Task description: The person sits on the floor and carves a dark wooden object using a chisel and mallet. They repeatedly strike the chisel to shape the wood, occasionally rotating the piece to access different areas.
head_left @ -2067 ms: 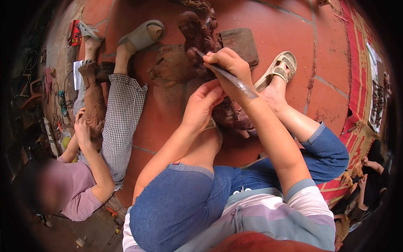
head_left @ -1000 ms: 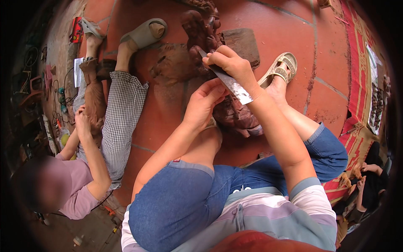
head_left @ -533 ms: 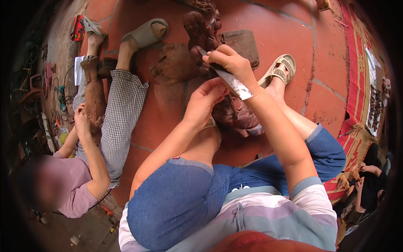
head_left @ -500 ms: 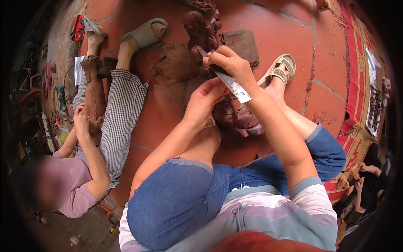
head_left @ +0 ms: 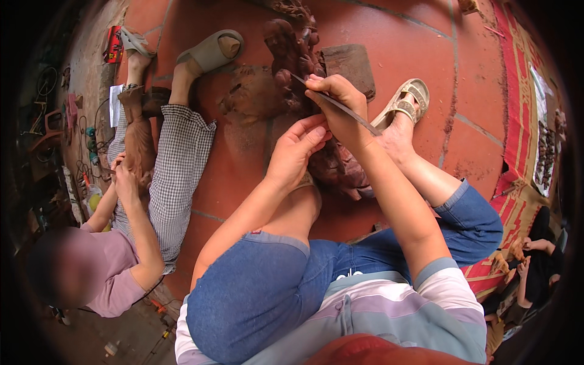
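Note:
A thin flat metal strip, like a scraper blade [head_left: 359, 120], is gripped in my right hand [head_left: 339, 100]. It is seen nearly edge-on, its far tip beside a rounded knob on a dark red-brown wood carving [head_left: 285, 45]. Whether the tip touches the wood I cannot tell. My left hand [head_left: 295, 149] sits just below and left of the right one. Its thumb and index finger are pinched close together near the carving; what is between them is hidden. The carving's lower part [head_left: 350, 173] shows below my hands, between my legs.
Brown wooden blocks [head_left: 350, 67] lie beside the carving on the red tiled floor [head_left: 420, 58]. At left, a seated person [head_left: 121, 267] works on a lighter wood carving [head_left: 139, 146]. A red patterned mat [head_left: 514, 109] lies at right, with another person's hands [head_left: 524, 266] near the edge.
My right hand has turned the strip from showing its flat face to nearly edge-on and shifted slightly. My left fingers, earlier near the strip's edge, now sit just below the right hand.

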The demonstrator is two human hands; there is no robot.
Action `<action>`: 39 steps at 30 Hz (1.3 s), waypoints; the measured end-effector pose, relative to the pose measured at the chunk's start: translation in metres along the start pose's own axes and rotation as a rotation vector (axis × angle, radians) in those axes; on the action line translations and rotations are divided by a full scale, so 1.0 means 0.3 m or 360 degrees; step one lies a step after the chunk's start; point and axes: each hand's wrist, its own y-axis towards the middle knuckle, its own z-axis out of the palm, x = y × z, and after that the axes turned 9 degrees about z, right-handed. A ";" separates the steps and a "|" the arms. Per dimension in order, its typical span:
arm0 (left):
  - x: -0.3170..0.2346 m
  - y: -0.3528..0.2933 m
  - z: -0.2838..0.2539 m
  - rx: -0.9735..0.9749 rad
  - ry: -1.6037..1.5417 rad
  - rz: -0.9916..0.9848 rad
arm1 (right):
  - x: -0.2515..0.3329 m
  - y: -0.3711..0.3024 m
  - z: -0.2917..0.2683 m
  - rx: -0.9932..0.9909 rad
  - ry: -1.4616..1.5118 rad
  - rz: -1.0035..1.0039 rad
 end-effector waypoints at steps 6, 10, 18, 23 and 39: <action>-0.011 -0.004 0.008 -0.0012 0.0039 -0.0013 | -0.028 0.007 -0.006 0.0008 0.0389 0.0374; -0.008 -0.005 0.005 -0.0012 0.0023 -0.0020 | -0.020 0.001 -0.009 0.0009 0.0486 0.0378; -0.008 -0.001 0.008 -0.0034 0.0077 -0.0020 | -0.016 0.009 -0.020 0.0018 0.0444 0.0503; -0.007 0.000 0.011 -0.0042 0.0061 -0.0015 | -0.001 -0.001 -0.010 -0.0022 0.0452 0.0502; -0.003 0.002 0.001 -0.0011 0.0035 -0.0022 | -0.006 0.004 0.012 -0.0222 0.0276 0.0456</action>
